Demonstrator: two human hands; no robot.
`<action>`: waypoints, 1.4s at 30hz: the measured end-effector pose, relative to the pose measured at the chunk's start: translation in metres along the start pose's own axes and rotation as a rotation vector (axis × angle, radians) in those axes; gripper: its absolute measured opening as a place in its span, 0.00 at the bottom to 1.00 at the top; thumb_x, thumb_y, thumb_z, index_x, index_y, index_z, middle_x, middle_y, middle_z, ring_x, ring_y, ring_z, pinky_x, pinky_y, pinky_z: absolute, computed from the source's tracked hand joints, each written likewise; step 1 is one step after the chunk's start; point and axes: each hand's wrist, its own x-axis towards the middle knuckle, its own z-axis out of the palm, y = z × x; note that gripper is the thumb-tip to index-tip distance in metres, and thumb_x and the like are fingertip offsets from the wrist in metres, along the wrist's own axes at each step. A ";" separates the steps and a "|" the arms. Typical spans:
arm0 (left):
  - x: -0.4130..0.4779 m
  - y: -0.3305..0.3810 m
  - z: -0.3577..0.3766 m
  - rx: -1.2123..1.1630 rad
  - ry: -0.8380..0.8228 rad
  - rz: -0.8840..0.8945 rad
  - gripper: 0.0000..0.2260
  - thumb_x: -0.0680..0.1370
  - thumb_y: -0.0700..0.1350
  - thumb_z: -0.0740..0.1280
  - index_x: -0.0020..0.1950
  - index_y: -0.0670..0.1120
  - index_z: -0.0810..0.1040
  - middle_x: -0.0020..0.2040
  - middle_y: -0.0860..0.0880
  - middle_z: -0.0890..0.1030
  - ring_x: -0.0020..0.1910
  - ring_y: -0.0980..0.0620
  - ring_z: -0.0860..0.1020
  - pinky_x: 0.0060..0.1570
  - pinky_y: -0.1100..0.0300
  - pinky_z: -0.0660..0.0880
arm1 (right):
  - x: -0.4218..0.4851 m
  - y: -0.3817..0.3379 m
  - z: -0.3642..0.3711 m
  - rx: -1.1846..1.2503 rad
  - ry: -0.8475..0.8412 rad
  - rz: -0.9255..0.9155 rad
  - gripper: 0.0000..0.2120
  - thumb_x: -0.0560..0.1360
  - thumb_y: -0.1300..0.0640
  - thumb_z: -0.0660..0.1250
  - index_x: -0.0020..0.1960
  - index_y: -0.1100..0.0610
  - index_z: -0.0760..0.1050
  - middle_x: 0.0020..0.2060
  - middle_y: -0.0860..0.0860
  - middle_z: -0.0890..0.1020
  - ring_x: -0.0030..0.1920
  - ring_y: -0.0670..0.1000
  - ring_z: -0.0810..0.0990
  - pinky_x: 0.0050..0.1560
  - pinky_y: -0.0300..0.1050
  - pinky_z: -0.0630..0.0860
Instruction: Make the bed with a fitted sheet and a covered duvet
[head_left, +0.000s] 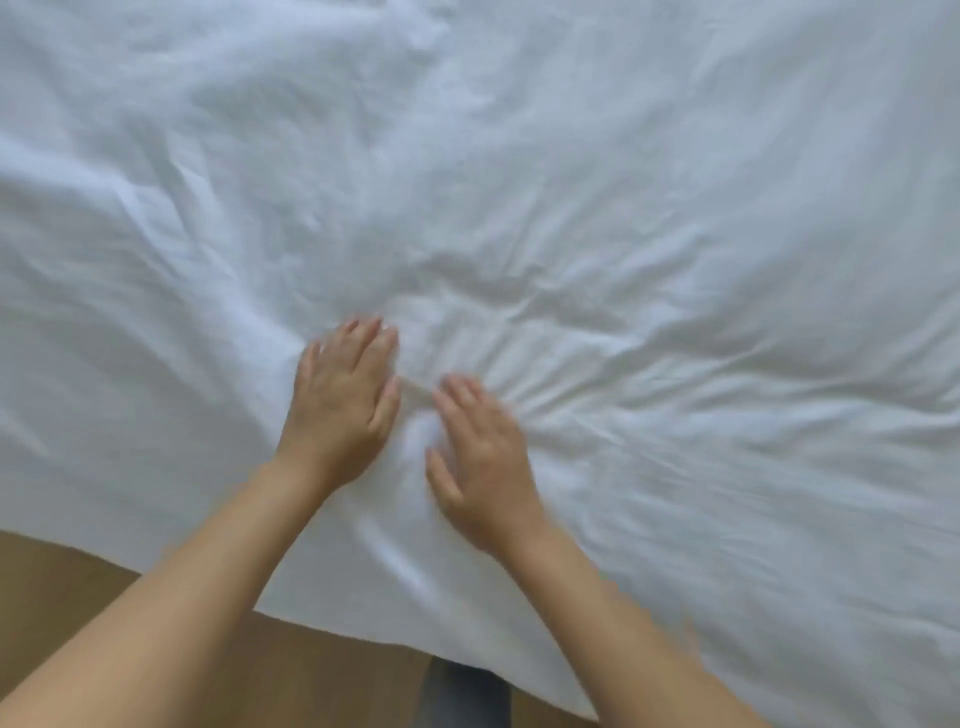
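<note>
Left hand (340, 410) and right hand (483, 467) flat on white bedding (649, 208), near its front edge.
Both palms down, fingers straight and close together, pressing the cloth and gripping nothing; right one slightly blurred. Hands side by side, not touching. Bedding creased, wrinkles fanning out from the hands; sheet or duvet cover, cannot tell. Near edge ends over brown wooden floor (62, 582); grey shape (462, 691) below, unclear.
</note>
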 end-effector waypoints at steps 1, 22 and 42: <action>0.002 -0.011 0.000 0.017 -0.006 0.019 0.25 0.76 0.50 0.54 0.71 0.42 0.67 0.74 0.43 0.64 0.74 0.44 0.60 0.71 0.44 0.52 | 0.009 0.012 -0.017 -0.056 0.125 0.047 0.25 0.69 0.59 0.66 0.64 0.66 0.72 0.65 0.63 0.73 0.67 0.63 0.69 0.68 0.53 0.63; 0.023 -0.225 -0.083 0.115 0.026 -0.290 0.33 0.73 0.60 0.47 0.74 0.45 0.63 0.76 0.43 0.60 0.75 0.42 0.57 0.69 0.38 0.48 | 0.232 -0.067 0.028 -0.160 0.064 0.150 0.26 0.75 0.59 0.64 0.71 0.62 0.64 0.73 0.60 0.63 0.74 0.60 0.58 0.72 0.48 0.49; 0.012 -0.589 -0.179 -0.058 0.091 -0.395 0.31 0.72 0.64 0.40 0.74 0.55 0.44 0.72 0.59 0.41 0.72 0.61 0.39 0.70 0.54 0.32 | 0.422 -0.387 0.396 -0.306 0.008 0.172 0.28 0.79 0.45 0.51 0.77 0.45 0.46 0.77 0.48 0.47 0.76 0.52 0.43 0.68 0.53 0.31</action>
